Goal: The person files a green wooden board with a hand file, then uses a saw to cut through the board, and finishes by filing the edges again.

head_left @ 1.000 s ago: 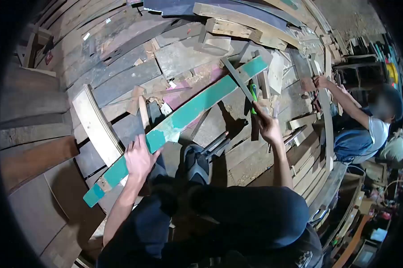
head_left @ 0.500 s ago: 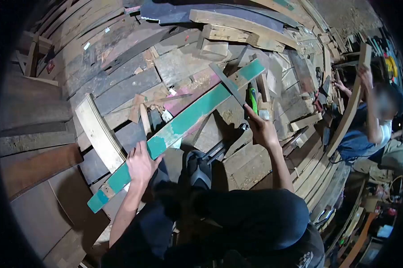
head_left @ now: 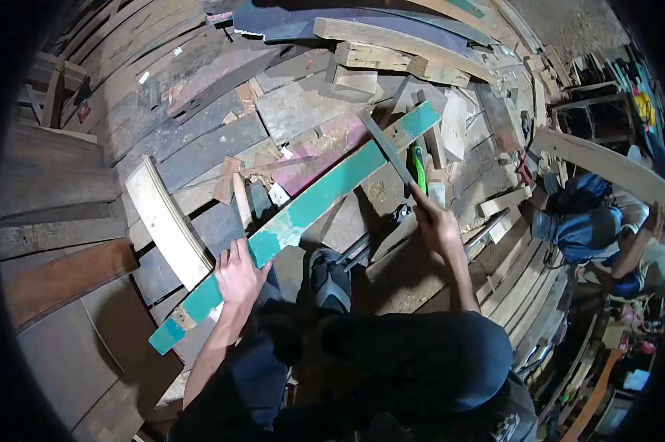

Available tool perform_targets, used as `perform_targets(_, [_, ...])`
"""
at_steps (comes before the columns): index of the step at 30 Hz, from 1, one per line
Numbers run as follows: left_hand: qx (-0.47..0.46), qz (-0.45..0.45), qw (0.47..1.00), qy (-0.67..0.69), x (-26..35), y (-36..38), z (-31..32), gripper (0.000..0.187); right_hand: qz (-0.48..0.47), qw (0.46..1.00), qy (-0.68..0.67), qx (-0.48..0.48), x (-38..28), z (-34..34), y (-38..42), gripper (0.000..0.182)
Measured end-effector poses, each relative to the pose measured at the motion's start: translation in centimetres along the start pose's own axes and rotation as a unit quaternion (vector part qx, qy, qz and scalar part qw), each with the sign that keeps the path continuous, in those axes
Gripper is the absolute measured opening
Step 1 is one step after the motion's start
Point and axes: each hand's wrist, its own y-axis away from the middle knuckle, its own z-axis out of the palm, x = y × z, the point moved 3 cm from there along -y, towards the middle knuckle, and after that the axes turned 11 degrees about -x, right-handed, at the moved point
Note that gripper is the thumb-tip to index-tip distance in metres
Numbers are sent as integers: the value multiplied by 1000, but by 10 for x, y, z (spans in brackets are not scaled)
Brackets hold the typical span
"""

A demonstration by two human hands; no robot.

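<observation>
A long wooden board with worn green paint (head_left: pixel 351 174) runs diagonally from lower left to upper right. My left hand (head_left: pixel 238 272) is wrapped over its lower part, fingers across the painted face. My right hand (head_left: pixel 438 227) grips the near end of a flat grey metal bar (head_left: pixel 388 149), which crosses the board near its upper end. Beside the bar, to its right, lies a bright green handled tool (head_left: pixel 419 169). The fingertips of my right hand are partly hidden around the bar's end.
A pale curved wooden piece (head_left: pixel 169 225) lies at left, near the board. Offcuts (head_left: pixel 354 82) and long planks (head_left: pixel 402 44) are at the top. At right, a co-worker's hand (head_left: pixel 653 221) is at a pale board (head_left: pixel 605 163). My shoe (head_left: pixel 332 283) is below the green board.
The green board and metal bar have shifted slightly right, my right hand slightly down and right. The co-worker's board has swung from upright to nearly level, and the co-worker has leaned lower.
</observation>
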Motion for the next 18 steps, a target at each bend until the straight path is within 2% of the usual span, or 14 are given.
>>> perform_targets(2, [0,-4,1000,3,0,-2,1,63,-27,999,31,3,-1,9,-31,58])
perform_targets(5, [5,5,1000,-1,0,-2,0,61,-61,998,11,-1,0,11,-35,65])
perform_targets(8, [14,14,1000,-4,2,0,0,60,-149,985,-52,70,-5,17,-23,74])
perform_targets(9, [20,18,1000,-6,3,1,0,59,-118,988,-85,52,-4,22,-19,82])
perform_targets(10, [25,22,999,-8,3,3,0,58,-38,994,-99,30,0,27,-15,83])
perform_targets(12, [4,13,1000,-4,1,4,3,60,-25,993,-100,58,-6,32,-13,82])
perform_targets(14, [-29,-7,1000,8,1,3,3,65,-7,996,-78,46,-15,32,-7,81])
perform_targets(18, [-17,-6,1000,-2,1,4,4,66,-53,995,-80,23,-41,49,17,72])
